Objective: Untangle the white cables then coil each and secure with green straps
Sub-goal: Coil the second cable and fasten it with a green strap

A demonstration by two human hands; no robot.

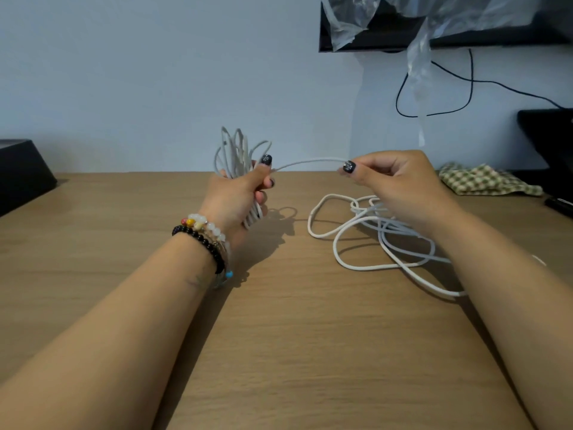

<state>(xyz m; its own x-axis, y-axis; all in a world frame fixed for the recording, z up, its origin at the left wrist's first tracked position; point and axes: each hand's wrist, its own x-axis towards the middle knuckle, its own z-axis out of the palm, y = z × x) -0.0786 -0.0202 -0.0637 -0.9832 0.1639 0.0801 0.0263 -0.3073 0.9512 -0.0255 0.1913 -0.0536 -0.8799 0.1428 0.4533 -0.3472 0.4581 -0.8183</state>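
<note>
Surface: wood-grain tabletop [279, 336], light brown, runs back to a pale blue-grey wall [155, 72].

Item 1: coiled white cable [235, 153], several loops bunched upright, gripped in left hand [238, 193], fingers curled round the bundle, held above table. Beaded bracelets [204, 237] on left wrist: black, white, multi-col.

Item 2: free strand [310, 162] of same cable, spans from left thumb across to right hand [400, 184]; right thumb & forefinger pinch it, other fingers curled.

Item 3: loose white cable [366, 243], untidy overlapping loops, lying on table under & near right forearm; one run passes behind the arm.

Room, rear R: green/cream checked cloth [486, 181] on table by wall; dark object [548, 144] far R edge. Upper R: black wall-mounted shelf or screen [496, 35], can't tell which, w/ clear plastic sheet [418, 57] hanging off it; thin black wire [465, 97] looping down wall. Far L: black box [21, 172] on table.
</note>
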